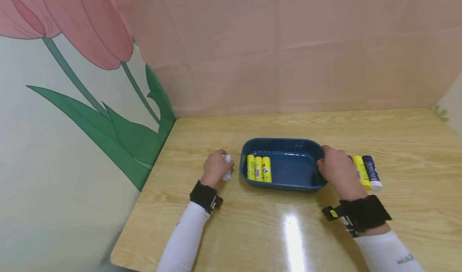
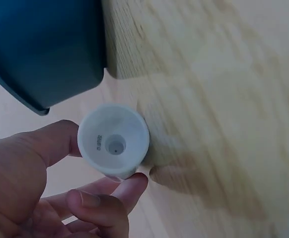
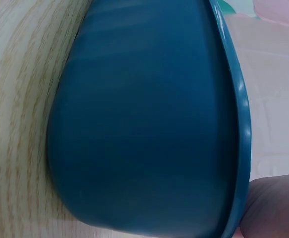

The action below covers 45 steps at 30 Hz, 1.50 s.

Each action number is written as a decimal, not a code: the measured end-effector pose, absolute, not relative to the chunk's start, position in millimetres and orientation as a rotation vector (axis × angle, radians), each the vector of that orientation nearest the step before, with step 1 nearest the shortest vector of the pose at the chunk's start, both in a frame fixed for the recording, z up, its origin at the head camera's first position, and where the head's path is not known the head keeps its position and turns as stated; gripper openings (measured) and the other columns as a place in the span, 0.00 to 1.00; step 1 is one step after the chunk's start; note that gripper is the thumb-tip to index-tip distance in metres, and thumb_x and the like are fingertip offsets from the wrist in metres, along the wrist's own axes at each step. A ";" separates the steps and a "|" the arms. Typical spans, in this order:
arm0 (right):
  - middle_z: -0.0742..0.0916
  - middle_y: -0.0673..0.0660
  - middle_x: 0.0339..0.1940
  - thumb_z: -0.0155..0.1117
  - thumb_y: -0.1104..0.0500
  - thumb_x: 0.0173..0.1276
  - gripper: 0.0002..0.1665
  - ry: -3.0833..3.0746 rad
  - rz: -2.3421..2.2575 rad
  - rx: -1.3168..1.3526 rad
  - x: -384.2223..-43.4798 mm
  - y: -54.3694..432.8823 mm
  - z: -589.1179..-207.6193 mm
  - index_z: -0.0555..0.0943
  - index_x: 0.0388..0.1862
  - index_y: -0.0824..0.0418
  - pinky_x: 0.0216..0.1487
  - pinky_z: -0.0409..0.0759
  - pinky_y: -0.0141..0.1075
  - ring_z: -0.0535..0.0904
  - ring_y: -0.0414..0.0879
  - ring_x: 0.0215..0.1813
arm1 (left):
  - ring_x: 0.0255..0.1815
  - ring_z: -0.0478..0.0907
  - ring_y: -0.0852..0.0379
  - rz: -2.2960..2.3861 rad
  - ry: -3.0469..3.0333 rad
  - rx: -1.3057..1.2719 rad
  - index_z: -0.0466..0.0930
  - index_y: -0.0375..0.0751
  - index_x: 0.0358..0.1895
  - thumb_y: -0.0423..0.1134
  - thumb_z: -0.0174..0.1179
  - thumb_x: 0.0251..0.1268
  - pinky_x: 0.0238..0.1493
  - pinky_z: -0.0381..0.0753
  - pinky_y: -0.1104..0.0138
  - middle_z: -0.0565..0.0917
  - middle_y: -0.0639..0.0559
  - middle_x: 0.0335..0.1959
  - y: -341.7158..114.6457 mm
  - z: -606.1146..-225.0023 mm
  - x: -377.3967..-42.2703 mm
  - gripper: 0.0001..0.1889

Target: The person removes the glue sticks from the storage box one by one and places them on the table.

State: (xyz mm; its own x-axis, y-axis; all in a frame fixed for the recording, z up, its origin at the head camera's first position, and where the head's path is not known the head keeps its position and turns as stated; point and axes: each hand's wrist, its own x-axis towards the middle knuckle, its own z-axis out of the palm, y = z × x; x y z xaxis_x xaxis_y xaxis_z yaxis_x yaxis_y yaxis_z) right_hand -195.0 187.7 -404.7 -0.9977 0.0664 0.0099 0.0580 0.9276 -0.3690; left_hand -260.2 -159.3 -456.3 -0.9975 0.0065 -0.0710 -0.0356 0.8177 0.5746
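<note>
Bench: pale wood top (image 1: 252, 228) before a pink wall covering (image 1: 281, 55).
Left hand (image 1: 215, 168): pinches a white tube (image 1: 227, 169) between thumb and fingers, left of the tray.
Right hand (image 1: 339, 171): grips the right end of the blue tray (image 1: 294, 169).
Inside tray: three yellow tubes (image 1: 258, 169), side by side at the left end.
Beyond right hand: another yellow tube (image 1: 361, 172) beside a dark tube (image 1: 371, 171).

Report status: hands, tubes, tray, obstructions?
Left hand pinches white tube. Right hand grips blue tray. Three yellow tubes inside. Nothing visible between white tube and tray.
</note>
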 end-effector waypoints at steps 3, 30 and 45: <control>0.81 0.78 0.44 0.58 0.64 0.69 0.25 -3.068 0.590 -0.103 -194.9 186.7 -405.1 0.70 0.60 0.79 0.27 0.76 0.43 0.77 0.58 0.33 | 0.35 0.80 0.52 0.909 2.931 -0.033 0.80 0.42 0.58 0.47 0.70 0.58 0.34 0.77 0.63 0.85 0.43 0.44 -159.9 -458.8 -261.2 0.25; 0.80 0.78 0.44 0.59 0.64 0.69 0.27 -3.059 0.587 -0.111 -195.5 186.6 -404.6 0.68 0.62 0.80 0.25 0.75 0.40 0.76 0.57 0.32 | 0.43 0.81 0.44 0.742 2.887 -0.142 0.71 0.42 0.67 0.57 0.61 0.64 0.48 0.78 0.52 0.84 0.39 0.49 -160.9 -451.6 -261.3 0.33; 0.80 0.77 0.42 0.58 0.64 0.70 0.26 -3.074 0.608 -0.127 -193.7 185.4 -399.6 0.69 0.61 0.79 0.25 0.74 0.39 0.76 0.57 0.32 | 0.52 0.81 0.42 0.756 2.894 -0.107 0.68 0.40 0.70 0.57 0.56 0.68 0.52 0.78 0.49 0.81 0.37 0.57 -161.7 -442.8 -257.7 0.33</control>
State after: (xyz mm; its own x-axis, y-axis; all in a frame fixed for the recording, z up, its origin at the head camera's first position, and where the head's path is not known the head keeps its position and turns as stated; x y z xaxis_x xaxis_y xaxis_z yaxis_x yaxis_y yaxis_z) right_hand -193.7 185.4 -399.6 -0.9967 0.0807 -0.0104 0.0786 0.9214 -0.3805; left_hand -257.7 -161.7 -442.8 -0.9865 -0.0311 -0.1609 -0.1058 0.8707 0.4803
